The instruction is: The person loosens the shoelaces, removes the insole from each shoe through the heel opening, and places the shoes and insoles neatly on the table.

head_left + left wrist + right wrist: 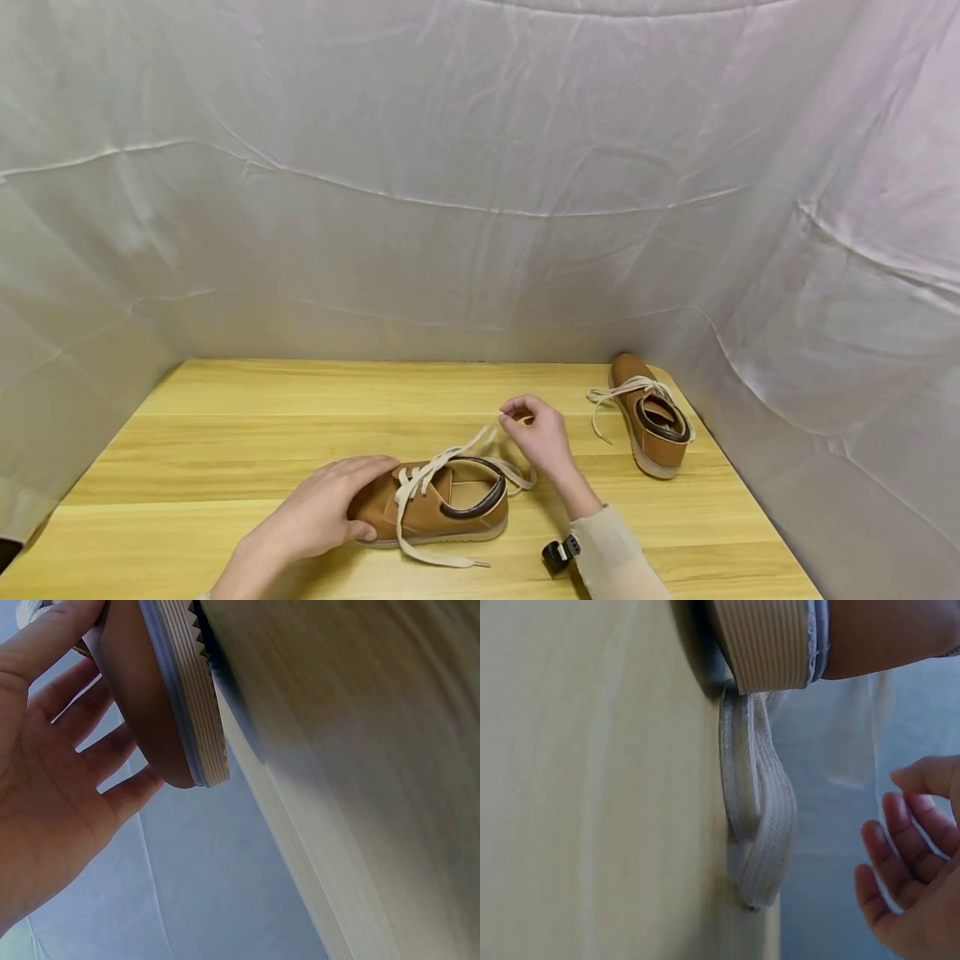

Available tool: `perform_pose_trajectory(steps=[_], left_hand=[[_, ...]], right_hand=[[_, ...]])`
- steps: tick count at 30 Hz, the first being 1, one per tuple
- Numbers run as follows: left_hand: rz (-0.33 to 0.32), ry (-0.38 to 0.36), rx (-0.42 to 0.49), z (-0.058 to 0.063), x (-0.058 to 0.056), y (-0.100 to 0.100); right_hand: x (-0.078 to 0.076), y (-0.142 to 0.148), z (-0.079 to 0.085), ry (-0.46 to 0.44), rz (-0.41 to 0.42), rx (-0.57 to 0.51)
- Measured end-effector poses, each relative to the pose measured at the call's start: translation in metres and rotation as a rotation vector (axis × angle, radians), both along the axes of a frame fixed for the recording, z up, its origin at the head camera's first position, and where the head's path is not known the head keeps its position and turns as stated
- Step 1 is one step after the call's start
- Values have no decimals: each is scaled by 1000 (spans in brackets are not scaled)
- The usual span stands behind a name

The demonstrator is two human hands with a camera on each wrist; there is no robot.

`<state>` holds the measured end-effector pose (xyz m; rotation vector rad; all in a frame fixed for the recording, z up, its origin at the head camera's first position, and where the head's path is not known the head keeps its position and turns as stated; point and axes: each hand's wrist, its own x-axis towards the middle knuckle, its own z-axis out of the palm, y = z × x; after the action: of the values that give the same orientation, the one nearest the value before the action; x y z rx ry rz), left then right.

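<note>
A brown lace-up shoe (pixel 427 518) rests sole down on the wooden table, its toe to the left. My left hand (pixel 330 508) grips the toe, thumb on the near side and fingers over the far side; the left wrist view shows the hand (pixel 60 757) around the brown toe (pixel 139 705). Cream laces (pixel 407 510) hang loose, one end curving down in front of the shoe. Behind the heel, my right hand (pixel 542 437) is raised with fingers loosely bent, fingertips near a lace. In the right wrist view, a looped lace (pixel 772 825) lies beside the heel, apart from the fingers.
A second brown shoe (pixel 663 450) with loose cream laces stands at the table's far right, toe away from me. Grey fabric walls (pixel 450 250) rise behind and beside the wooden table (pixel 225 442). A small black device (pixel 558 554) sits at my right cuff.
</note>
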<state>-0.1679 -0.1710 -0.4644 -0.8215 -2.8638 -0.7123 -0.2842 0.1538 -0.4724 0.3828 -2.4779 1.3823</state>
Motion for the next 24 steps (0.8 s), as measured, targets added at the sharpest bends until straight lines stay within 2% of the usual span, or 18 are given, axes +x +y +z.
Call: perform_pose_trajectory(steps=[5, 12, 19, 24], left_hand=[[4, -15, 4, 0, 0, 1], [10, -21, 3, 0, -1, 2], [12, -26, 9, 0, -1, 1], [12, -18, 8, 0, 0, 1]], right_hand=[[6, -5, 7, 123, 120, 27], [18, -13, 19, 234, 361, 120], [28, -24, 20, 247, 542, 258], [32, -30, 16, 221, 578, 288]])
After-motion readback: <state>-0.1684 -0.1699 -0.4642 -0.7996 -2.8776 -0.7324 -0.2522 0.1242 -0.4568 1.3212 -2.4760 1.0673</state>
